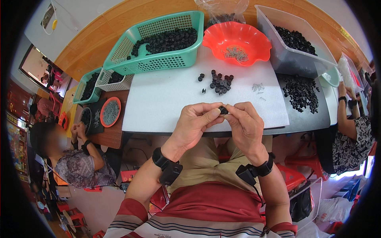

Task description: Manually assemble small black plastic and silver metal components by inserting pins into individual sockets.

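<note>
My left hand [197, 121] and my right hand [246, 123] meet over the near edge of the white table mat. Between their fingertips is a small black round plastic part [224, 110], gripped from both sides and partly covered by the fingers. Beyond the hands lies a cluster of similar black parts [221, 84], with a few loose ones to its left. A small group of metal screws or pins [258, 86] rests to the right of the cluster; their exact kind is too small to tell.
A green basket [154, 63] of black parts stands at the back left. Beside it are a red wavy bowl [254, 39] with metal pins and a clear bin [293, 59] of black parts. More black parts [301, 93] lie at right. Other people work on both sides.
</note>
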`<state>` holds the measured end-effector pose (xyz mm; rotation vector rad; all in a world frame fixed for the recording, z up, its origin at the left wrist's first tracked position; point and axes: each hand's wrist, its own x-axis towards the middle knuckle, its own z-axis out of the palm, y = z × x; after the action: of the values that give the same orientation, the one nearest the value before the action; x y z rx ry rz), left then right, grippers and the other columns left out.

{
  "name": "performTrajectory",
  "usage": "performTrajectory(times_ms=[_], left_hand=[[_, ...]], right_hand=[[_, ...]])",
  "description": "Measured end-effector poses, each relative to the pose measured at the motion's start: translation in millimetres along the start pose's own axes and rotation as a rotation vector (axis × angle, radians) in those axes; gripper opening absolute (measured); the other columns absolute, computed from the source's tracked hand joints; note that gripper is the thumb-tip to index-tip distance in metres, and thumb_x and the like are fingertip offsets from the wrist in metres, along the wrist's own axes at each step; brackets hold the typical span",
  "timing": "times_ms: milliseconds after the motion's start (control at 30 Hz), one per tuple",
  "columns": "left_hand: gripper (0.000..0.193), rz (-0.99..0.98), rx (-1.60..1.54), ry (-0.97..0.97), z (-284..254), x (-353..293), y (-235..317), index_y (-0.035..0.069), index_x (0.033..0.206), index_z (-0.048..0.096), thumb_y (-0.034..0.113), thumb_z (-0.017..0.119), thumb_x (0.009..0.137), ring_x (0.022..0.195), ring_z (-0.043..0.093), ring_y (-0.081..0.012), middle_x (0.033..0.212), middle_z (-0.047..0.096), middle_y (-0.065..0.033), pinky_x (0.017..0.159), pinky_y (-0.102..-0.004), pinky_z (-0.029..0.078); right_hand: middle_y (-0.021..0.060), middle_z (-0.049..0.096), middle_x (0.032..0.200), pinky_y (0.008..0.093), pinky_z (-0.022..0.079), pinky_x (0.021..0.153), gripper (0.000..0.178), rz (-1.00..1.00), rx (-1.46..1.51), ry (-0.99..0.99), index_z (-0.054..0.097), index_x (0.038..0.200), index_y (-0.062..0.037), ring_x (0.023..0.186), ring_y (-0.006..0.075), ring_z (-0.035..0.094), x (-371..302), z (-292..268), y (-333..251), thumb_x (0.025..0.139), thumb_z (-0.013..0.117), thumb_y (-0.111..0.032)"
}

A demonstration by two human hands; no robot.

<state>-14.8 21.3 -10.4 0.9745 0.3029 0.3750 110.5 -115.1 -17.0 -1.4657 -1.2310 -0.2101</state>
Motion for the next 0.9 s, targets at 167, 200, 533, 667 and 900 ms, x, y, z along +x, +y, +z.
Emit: performTrajectory(times_ms=[167,200,533,667,900], left_hand=[[0.026,0.011,-0.010,0.000,0.3,1.1,-1.8,-0.002,0.122,0.071,0.010,0.070,0.099,0.101,0.071,-0.0153,0.116,0.073,-0.0105,0.093,-0.0287,0.062],[0.026,0.012,-0.010,0.000,0.8,1.1,-1.8,-0.002,0.122,0.071,0.010,0.070,0.099,0.101,0.071,-0.0153,0.116,0.073,-0.0105,0.093,-0.0287,0.062],[0.021,-0.002,-0.016,0.029,-1.2,2.1,-4.5,0.000,0.118,0.072,0.007,0.072,0.098,0.101,0.072,-0.0166,0.116,0.074,-0.0110,0.091,-0.0298,0.063],[0.021,0.012,-0.026,0.023,0.2,1.2,-4.1,0.001,0.118,0.073,0.008,0.072,0.098,0.101,0.072,-0.0171,0.116,0.074,-0.0106,0.092,-0.0306,0.063],[0.021,0.012,-0.019,0.021,1.0,1.1,-4.6,0.001,0.118,0.073,0.008,0.071,0.098,0.103,0.072,-0.0178,0.118,0.074,-0.0111,0.092,-0.0306,0.062]], right_hand=[[0.0125,0.067,0.096,0.0327,0.056,0.062,0.028,-0.001,-0.007,-0.001,0.073,0.115,-0.0016,0.075,0.0243,0.070,0.1,-0.7,0.2,0.088,0.076,0.004],[0.0125,0.067,0.096,0.0327,0.056,0.062,0.028,-0.002,-0.007,-0.001,0.073,0.115,-0.0016,0.075,0.0243,0.070,0.5,-0.8,-0.1,0.088,0.076,0.004],[0.0119,0.067,0.097,0.0342,0.057,0.061,0.030,-0.038,-0.030,0.006,0.072,0.115,-0.0012,0.075,0.0254,0.070,0.2,1.7,2.2,0.086,0.075,0.005],[0.0117,0.067,0.097,0.0341,0.058,0.060,0.029,-0.051,-0.057,0.002,0.072,0.114,-0.0009,0.073,0.0257,0.071,-0.1,2.3,0.9,0.086,0.075,0.005],[0.0116,0.066,0.097,0.0340,0.057,0.059,0.030,-0.060,-0.058,0.014,0.072,0.113,0.0000,0.073,0.0255,0.071,-1.7,3.8,2.3,0.084,0.075,0.006]])
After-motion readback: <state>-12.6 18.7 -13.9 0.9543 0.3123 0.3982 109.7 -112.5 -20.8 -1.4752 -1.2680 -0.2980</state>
